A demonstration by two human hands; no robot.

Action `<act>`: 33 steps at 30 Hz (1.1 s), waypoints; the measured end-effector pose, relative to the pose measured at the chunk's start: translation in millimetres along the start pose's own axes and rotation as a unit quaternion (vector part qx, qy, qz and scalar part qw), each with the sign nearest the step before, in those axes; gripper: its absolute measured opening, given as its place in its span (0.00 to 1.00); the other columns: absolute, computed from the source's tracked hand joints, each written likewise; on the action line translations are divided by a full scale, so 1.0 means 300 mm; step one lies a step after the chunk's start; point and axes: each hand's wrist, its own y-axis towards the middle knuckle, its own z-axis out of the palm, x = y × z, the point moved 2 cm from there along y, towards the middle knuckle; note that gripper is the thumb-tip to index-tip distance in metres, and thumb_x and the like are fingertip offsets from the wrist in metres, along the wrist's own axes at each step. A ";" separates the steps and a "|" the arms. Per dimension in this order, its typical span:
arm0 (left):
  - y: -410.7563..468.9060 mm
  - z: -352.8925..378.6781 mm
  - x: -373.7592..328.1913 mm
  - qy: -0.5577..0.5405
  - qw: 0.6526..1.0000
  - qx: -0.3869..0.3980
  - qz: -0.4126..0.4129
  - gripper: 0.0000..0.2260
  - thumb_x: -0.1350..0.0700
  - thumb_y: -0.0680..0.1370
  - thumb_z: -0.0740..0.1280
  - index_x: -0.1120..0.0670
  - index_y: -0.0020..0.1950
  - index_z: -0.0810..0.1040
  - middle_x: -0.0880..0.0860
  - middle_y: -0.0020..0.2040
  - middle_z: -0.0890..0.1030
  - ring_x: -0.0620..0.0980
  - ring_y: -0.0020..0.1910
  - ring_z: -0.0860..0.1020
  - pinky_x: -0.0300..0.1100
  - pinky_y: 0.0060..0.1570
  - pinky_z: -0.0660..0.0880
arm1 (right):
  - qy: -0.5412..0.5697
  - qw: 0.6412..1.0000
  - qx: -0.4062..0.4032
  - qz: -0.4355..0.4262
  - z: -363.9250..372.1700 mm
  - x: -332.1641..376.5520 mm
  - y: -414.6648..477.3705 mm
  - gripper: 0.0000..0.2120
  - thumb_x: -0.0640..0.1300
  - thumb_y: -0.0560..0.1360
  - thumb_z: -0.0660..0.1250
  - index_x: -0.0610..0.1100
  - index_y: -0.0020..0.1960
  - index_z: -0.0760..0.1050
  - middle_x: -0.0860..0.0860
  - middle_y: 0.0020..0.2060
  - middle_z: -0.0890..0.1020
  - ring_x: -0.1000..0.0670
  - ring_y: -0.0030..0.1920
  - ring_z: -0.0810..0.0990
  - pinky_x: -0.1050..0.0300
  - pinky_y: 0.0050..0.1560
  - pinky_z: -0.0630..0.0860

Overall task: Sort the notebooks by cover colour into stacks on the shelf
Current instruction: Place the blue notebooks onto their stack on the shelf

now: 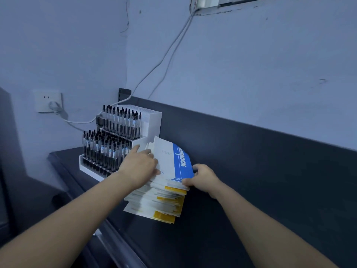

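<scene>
A messy pile of white notebooks lies on the dark shelf, several with yellow spine bands showing. On top sits a white notebook with a blue band, its near right corner lifted. My right hand pinches that blue corner at the pile's right edge. My left hand rests on the left side of the top notebooks, fingers spread over the covers and thumb curled at their edge.
A white tiered display rack of black pens stands just left of the pile, against the back. A wall socket with a plug and trailing cables are behind it. The shelf runs on to the right, with a dark back panel.
</scene>
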 end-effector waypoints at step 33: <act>-0.079 -0.102 -0.189 -0.550 0.781 0.013 -0.296 0.17 0.58 0.81 0.61 0.60 0.69 0.71 0.57 0.66 0.75 0.56 0.58 0.77 0.46 0.60 0.72 | 0.242 0.963 0.030 0.112 -0.086 -0.060 -0.085 0.09 0.40 0.76 0.62 0.37 0.54 0.76 0.44 0.32 0.83 0.52 0.26 0.73 0.64 0.24 0.68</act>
